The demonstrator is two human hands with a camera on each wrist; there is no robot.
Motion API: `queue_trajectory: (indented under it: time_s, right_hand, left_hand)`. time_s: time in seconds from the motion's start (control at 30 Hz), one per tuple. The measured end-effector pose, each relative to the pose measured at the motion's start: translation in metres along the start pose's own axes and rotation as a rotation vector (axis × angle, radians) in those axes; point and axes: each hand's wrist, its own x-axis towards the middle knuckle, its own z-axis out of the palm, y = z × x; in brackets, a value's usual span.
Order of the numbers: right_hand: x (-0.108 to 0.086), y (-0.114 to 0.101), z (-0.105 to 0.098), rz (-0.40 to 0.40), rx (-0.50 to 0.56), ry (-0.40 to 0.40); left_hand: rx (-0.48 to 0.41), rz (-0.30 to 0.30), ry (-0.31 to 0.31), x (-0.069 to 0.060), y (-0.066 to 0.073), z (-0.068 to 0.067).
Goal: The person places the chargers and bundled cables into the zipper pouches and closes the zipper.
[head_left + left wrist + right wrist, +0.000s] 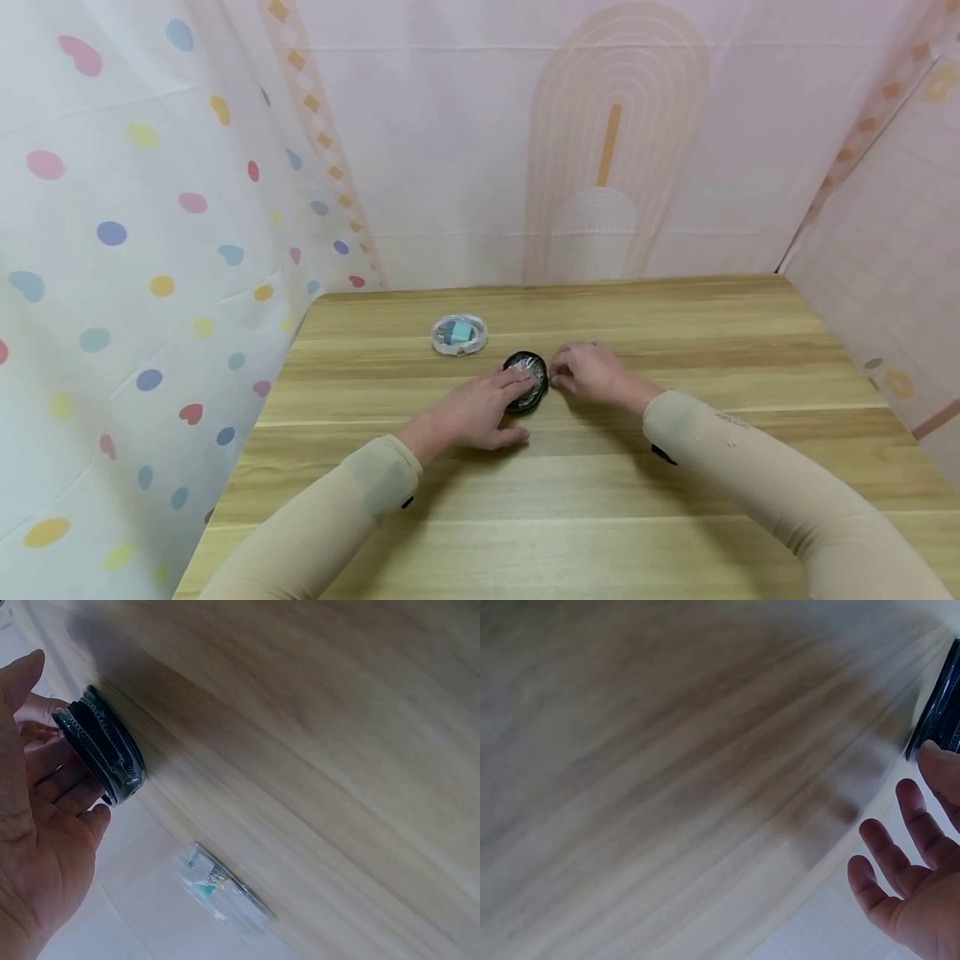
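A round black zip case (529,360) with a clear wrapped-looking top lies near the table's middle. My left hand (480,410) rests its fingers flat on that top, its thumb held apart. Along the case's side, zipper teeth (112,735) show in the left wrist view. At the right edge of the case, my right hand (588,372) pinches with thumb and forefinger; the exact part between them is hidden. The right wrist view shows its other fingers (889,859) spread loosely beside the case.
Behind the case, to the left, a clear round box (459,335) holds a pale blue charger plug and a cable. The wooden tabletop (600,533) ends at the back against a pink curtain (450,150); a dotted curtain (150,292) hangs on the left.
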Motion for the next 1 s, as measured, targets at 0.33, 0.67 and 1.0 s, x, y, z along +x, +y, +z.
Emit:
queue_trajectory:
  time_s: [0.33,0.67,1.0]
  right_hand:
    - [0.005,-0.002,0.002,0.009,0.015,-0.056]
    - [0.014,0.001,-0.003,-0.003,-0.026,-0.094]
    - [0.038,0.001,-0.004,0.038,-0.138,-0.124]
  left_hand:
    - [0.001,0.005,0.02,0.002,0.003,-0.002]
    - [0.014,0.001,0.03,0.004,0.01,-0.007]
    - [0.035,0.011,0.004,0.005,0.011,-0.006]
